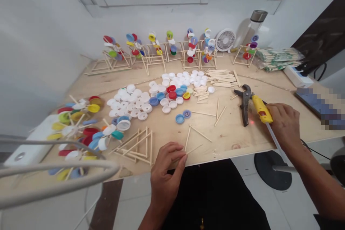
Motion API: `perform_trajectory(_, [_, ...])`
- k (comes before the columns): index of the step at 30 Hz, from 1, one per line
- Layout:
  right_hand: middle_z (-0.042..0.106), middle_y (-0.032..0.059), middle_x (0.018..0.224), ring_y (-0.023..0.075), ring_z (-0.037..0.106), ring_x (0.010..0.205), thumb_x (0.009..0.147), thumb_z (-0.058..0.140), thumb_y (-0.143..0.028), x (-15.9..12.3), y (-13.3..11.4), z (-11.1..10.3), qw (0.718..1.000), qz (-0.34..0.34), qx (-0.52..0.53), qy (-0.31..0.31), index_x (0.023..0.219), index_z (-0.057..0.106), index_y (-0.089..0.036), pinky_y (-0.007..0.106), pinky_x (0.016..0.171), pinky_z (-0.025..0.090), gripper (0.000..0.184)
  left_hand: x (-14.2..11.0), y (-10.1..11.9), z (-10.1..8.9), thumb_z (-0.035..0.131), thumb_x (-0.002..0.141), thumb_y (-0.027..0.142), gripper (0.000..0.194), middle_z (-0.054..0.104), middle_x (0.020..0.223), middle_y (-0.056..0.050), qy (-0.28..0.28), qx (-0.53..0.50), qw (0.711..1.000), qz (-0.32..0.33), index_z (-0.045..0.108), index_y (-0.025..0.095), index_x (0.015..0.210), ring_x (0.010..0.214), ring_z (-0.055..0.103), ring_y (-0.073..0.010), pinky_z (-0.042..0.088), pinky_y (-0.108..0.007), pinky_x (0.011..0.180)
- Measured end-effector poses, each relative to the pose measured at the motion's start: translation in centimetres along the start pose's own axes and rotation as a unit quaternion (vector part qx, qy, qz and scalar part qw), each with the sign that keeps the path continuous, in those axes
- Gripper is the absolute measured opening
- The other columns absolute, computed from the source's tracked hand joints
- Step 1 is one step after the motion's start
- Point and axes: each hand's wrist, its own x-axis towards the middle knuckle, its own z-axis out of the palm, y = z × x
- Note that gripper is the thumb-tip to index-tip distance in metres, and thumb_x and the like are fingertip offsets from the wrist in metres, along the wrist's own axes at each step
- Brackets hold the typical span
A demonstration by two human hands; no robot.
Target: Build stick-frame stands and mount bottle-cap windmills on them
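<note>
Stick frame point(188, 137): near edge of wooden table point(229, 134), middle; two sticks meet at its far corner.
Left hand point(167, 165): thumb and fingers pinched on the frame's near end.
Right hand point(283, 122): right side, fingers curled around yellow glue gun point(261, 109); fingertips hidden.
Black cutter point(245, 106): just left of gun.
Stick triangles point(146, 140): left of left hand.
White bottle caps point(138, 103): heaped farther off.
Cap-and-stick stands point(192, 45): far row.

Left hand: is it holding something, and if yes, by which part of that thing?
The left hand pinches a thin stick by its left part, between thumb and fingers; the right end sticks out.
</note>
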Motion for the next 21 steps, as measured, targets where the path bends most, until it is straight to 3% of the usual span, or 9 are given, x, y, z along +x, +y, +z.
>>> perform_trajectory(5, [0.067, 0.0136, 0.088, 0.0288, 0.052, 0.086, 0.086, 0.052, -0.024, 0.7, 0.3, 0.6, 0.999, -0.023, -0.032, 0.000, 0.094, 0.053, -0.019, 0.038, 0.070, 0.029, 0.009, -0.5, 0.1, 0.0, 0.061, 0.081, 0.012, 0.010, 0.065, 0.092, -0.004, 0.005, 0.001, 1.000, 0.009, 0.064, 0.021, 0.085, 0.096, 0.060, -0.0192, 0.051, -0.037, 0.085])
perform_trajectory(14, [0.061, 0.0128, 0.074, 0.0270, 0.052, 0.078, 0.082, 0.055, -0.026, 1.8, 0.7, 1.5, 0.999, 0.028, -0.020, -0.003, 0.079, 0.055, -0.020, 0.037, 0.065, 0.025, 0.007, -0.5, -0.2, 0.1, 0.061, 0.081, 0.010, 0.013, 0.065, 0.092, -0.004, 0.000, -0.003, 1.000, 0.017, 0.064, 0.021, 0.086, 0.097, 0.059, -0.0189, 0.051, -0.038, 0.084])
perform_trajectory(18, [0.066, 0.0154, 0.084, 0.0282, 0.054, 0.080, 0.078, 0.059, -0.033, 1.6, 1.1, 1.7, 0.997, 0.056, -0.015, -0.055, 0.091, 0.061, -0.016, 0.038, 0.064, 0.028, 0.021, -0.6, -0.1, 0.2, 0.061, 0.080, 0.009, 0.013, 0.065, 0.092, -0.004, 0.002, 0.009, 1.000, 0.023, 0.064, 0.021, 0.086, 0.099, 0.059, -0.0196, 0.051, -0.038, 0.084])
perform_trajectory(21, [0.066, 0.0179, 0.103, 0.0323, 0.056, 0.093, 0.079, 0.057, -0.035, 1.4, 1.5, 1.0, 0.994, 0.053, 0.001, -0.099, 0.108, 0.060, -0.014, 0.041, 0.068, 0.035, 0.036, -0.6, -0.1, 0.2, 0.061, 0.080, 0.009, 0.013, 0.065, 0.092, -0.004, 0.002, 0.016, 0.999, 0.031, 0.063, 0.020, 0.084, 0.101, 0.058, -0.0209, 0.051, -0.039, 0.083])
